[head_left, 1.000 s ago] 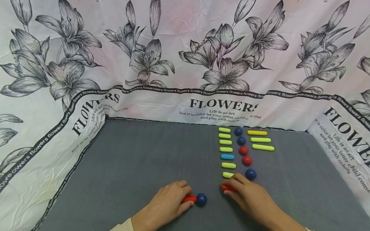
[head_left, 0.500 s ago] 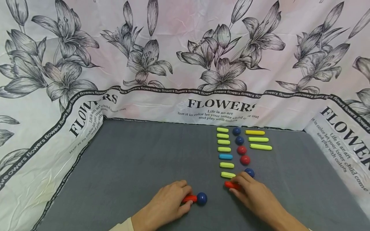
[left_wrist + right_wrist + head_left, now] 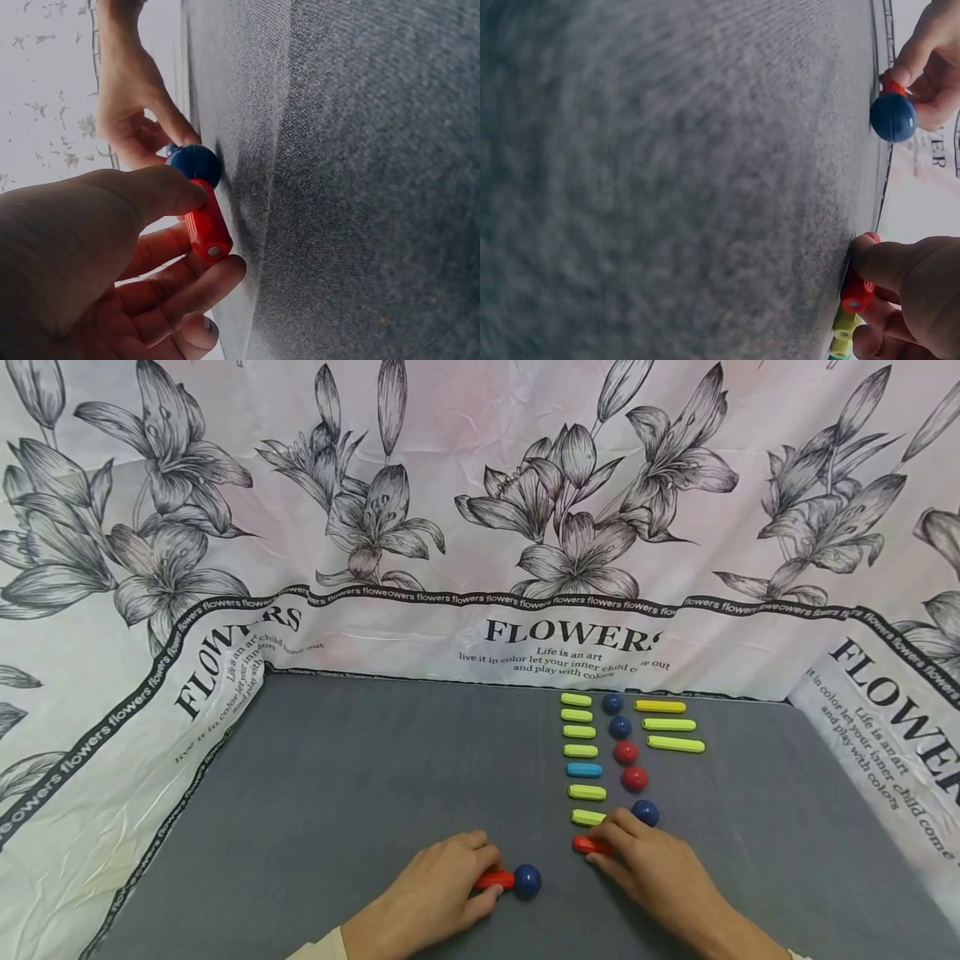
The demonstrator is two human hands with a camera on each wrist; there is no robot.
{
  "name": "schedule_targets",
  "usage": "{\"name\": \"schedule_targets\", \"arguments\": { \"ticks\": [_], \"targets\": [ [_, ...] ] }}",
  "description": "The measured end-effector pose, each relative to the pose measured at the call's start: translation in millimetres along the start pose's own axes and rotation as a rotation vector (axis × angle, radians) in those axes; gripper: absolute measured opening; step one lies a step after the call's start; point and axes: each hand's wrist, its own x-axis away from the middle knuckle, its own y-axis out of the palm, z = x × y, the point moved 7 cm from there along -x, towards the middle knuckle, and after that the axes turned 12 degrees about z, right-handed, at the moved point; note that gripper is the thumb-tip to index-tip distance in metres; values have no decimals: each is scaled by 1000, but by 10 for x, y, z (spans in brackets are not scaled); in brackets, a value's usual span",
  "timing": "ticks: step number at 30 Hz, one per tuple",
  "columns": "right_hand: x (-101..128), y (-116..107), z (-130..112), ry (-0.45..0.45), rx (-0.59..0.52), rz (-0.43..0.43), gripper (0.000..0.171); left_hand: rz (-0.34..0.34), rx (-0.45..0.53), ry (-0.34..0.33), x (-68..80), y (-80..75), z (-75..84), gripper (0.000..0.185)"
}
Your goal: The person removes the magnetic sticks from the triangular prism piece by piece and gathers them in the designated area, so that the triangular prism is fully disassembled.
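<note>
My left hand pinches a short red rod between thumb and fingers. A dark blue ball sits on the rod's right end; the left wrist view shows a silvery disc on the rod's other end. To the right, my right hand pinches a second red rod, low over the grey cloth. Its fingertips partly cover that rod and the nearest yellow-green rod. In the right wrist view this red rod lies under the thumb, apart from the blue ball.
Beyond my right hand runs a column of short yellow-green rods with one blue rod. Beside it stand blue balls and red balls, then longer yellow rods. A flower-printed sheet borders the grey cloth.
The right hand shifts slightly right with its red rod, then back left. The left hand, with its rod and ball, edges slightly right.
</note>
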Motion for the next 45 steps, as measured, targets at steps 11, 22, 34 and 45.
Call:
{"name": "schedule_targets", "arguments": {
  "ticks": [11, 22, 34, 45],
  "targets": [
    [-28, 7, -30, -46, 20, 4, 28, -12, 5, -8, 3, 9, -23, 7],
    [-23, -51, -220, -106, -47, 42, 32, 0, -4, 6, -1, -3, -6, 7],
    [85, 211, -661, -144, -271, -189, 41, -9, -5, 29, 8, 15, 18, 10],
    [32, 294, -735, -123, -331, -263, 34, -14, -4, 40, 16, 30, 46, 8]
  ]
}}
